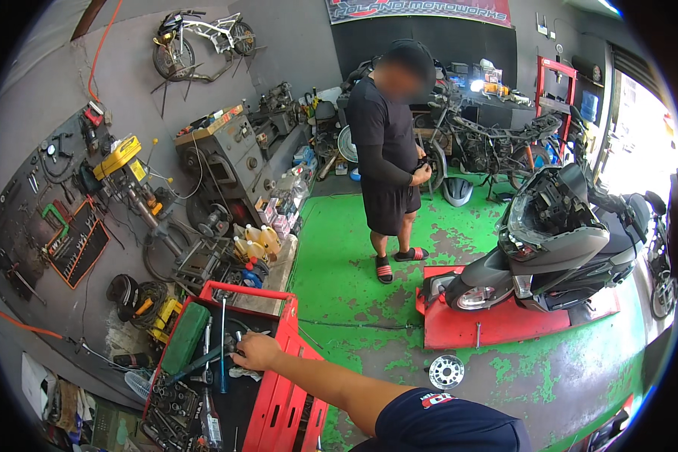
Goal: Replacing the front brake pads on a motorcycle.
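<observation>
My right hand reaches from the lower right, over the open top of a red tool cart. Its fingers are curled in at a shiny metal piece, and what they grip, if anything, I cannot make out. Just left of the fingers stands a long T-handle wrench. A blue-grey long tool crosses the tray beside it. Nearby lie a green case, several dark sockets and a ratchet-like tool. My left hand is out of view.
A co-worker stands ahead, hands together on a small dark thing. At the right a grey scooter rests on a red lift platform. A round silver metal part lies on the floor. A drill press and bottles are leftward.
</observation>
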Motion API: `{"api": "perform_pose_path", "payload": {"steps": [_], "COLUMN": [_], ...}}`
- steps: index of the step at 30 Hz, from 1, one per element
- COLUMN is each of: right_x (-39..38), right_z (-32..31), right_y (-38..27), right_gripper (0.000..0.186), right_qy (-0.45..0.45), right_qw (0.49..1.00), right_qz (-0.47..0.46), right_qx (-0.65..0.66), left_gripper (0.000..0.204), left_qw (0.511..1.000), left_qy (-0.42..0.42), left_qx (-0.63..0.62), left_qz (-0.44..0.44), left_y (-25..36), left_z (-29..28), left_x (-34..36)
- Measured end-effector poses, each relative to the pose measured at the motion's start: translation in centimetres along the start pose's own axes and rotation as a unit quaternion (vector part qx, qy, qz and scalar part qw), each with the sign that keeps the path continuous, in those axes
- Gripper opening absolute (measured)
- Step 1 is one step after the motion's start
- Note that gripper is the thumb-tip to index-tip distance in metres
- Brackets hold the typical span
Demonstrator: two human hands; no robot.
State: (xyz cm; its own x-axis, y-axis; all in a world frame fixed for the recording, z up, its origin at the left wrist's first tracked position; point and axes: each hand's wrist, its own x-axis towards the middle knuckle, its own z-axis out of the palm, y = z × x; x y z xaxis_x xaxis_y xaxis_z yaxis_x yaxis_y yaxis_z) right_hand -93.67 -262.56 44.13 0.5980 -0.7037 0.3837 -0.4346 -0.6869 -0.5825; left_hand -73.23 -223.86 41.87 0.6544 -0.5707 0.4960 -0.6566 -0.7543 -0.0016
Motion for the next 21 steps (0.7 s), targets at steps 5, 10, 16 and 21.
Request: {"api": "perform_pose_path", "payload": {"steps": [5,10,16,21], "right_x": [0.0,0.0,0.1,0.1], "right_z": [0.2,0.2,0.3,0.6], "right_y": [0.1,0.2,0.2,0.4], "right_gripper": [0.047,0.048,0.048,0.049], "right_qy": [0.034,0.017,0.024,0.019], "right_qw": [0.999,1.000,1.000,1.000], "right_qz": [-0.019,-0.015,-0.013,-0.014], "right_qx": [0.010,0.013,0.010,0.010], "left_gripper": [0.037,0.039,0.039,0.036], "left_qw": [1.000,1.000,0.750,0.882], "left_qy": [0.015,-0.014,0.317,0.174], "left_qx": [-0.012,0.007,0.497,0.325], "left_qz": [-0.012,0.018,0.300,0.293], "left_y": [1.4,-0.4,-2.8,-5.4], "left_z": [-1.8,0.1,2.9,6.1], "left_x": [0.3,0.2,-0.2,-0.4]}}
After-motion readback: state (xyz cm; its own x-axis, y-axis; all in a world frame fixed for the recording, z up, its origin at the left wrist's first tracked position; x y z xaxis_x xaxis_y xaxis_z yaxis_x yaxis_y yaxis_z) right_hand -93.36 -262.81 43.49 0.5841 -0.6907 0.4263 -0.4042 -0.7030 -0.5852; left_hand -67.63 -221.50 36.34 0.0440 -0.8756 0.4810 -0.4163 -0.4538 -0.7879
